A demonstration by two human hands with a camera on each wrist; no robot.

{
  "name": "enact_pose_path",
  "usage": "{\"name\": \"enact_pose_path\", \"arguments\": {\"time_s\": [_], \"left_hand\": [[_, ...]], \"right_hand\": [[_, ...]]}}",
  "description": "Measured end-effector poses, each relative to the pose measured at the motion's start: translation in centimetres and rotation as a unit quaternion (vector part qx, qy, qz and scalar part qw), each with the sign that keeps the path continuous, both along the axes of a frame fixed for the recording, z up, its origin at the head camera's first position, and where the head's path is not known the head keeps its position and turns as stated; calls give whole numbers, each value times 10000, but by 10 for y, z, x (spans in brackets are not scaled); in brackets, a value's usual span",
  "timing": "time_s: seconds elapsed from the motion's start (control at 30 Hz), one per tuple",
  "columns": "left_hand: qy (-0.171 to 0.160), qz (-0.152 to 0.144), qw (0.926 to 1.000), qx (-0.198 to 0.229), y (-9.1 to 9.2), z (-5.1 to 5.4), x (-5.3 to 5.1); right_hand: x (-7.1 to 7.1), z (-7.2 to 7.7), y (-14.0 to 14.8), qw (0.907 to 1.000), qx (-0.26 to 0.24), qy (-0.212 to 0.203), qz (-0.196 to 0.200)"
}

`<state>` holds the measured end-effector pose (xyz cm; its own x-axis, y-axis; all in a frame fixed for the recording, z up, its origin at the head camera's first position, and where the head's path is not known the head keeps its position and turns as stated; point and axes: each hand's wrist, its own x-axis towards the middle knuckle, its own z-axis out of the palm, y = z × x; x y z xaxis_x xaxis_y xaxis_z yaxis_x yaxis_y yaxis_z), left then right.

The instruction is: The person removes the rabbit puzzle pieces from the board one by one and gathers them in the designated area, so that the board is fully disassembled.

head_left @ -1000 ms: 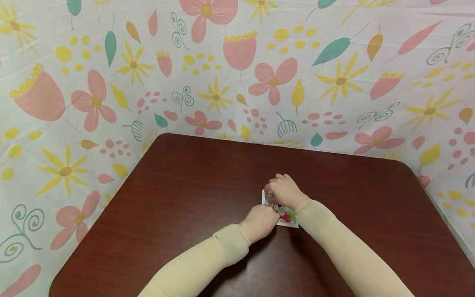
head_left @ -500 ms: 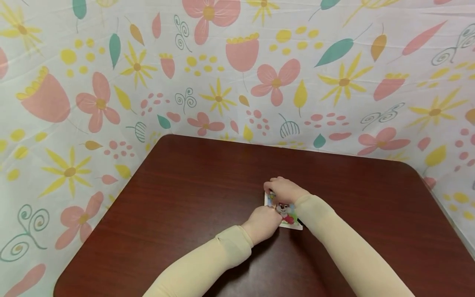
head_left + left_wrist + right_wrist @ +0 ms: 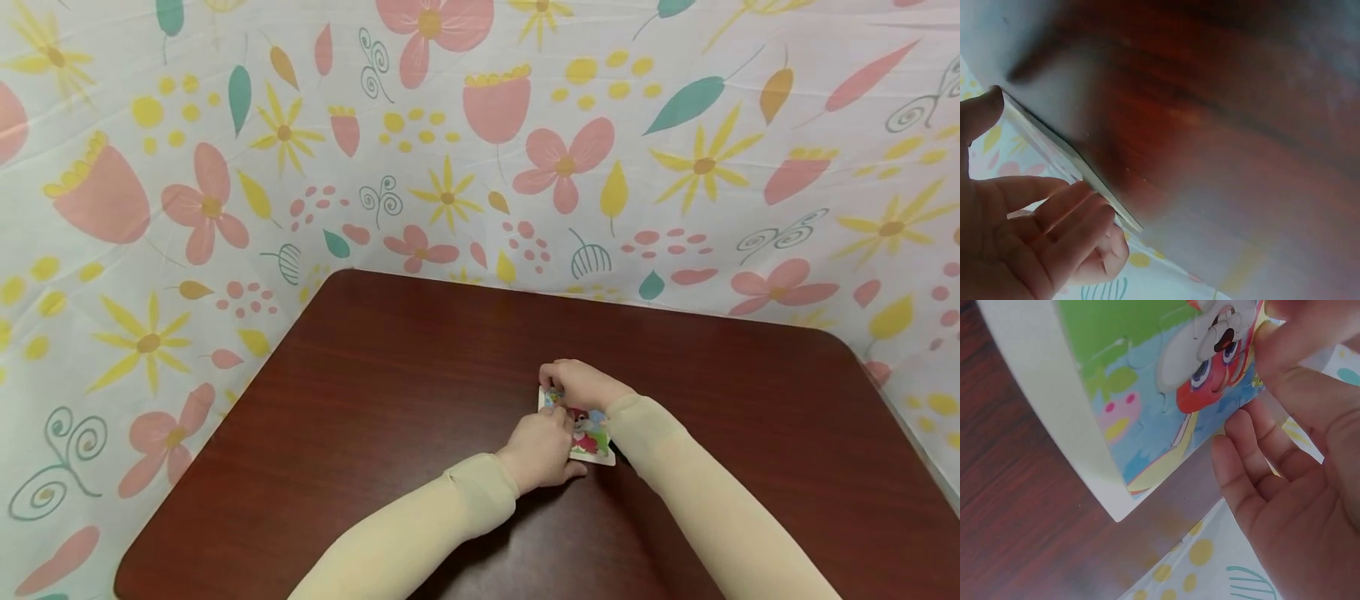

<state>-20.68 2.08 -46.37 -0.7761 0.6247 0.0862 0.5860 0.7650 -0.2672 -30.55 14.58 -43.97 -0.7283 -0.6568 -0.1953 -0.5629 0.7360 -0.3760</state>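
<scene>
A small jigsaw puzzle [image 3: 592, 442] with a cartoon animal and a pale border lies on the brown table. In the head view my left hand [image 3: 537, 450] is at its left side, fingertips touching the picture and thumb spread along the near edge. The left wrist view shows the left fingers [image 3: 1079, 228] against the board's thin edge. My right hand [image 3: 588, 385] reaches over the far side with bent fingers. In the right wrist view my right hand [image 3: 1297, 462] holds the puzzle [image 3: 1147, 406] by its edge, thumb over the picture, fingers beside the border. The hands partly hide the picture.
The dark brown table [image 3: 405, 350] has rounded far corners. Behind it and to the left hangs a white cloth [image 3: 450, 108] printed with flowers and leaves.
My left hand has loosened: its thumb now spreads away from the fingers, and more of the puzzle shows. The right hand stays at the far edge, slightly shifted. The view has turned slightly left.
</scene>
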Motion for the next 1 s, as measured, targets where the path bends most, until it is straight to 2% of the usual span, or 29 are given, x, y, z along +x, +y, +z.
{"name": "enact_pose_path", "arguments": {"time_s": [0.27, 0.43, 0.63, 1.0], "left_hand": [[-297, 652, 9963, -472, 13, -3, 0], [-445, 878, 9929, -669, 16, 1, 1], [-618, 971, 9919, -530, 15, 5, 0], [-683, 911, 9922, -504, 17, 5, -1]], "right_hand": [[-1, -3, 1, 9998, -115, -129, -50], [-3, -3, 3, 9991, -341, -254, -15], [-7, -8, 7, 9960, -702, -530, -136], [-9, -13, 9, 9919, -925, -483, -728]]}}
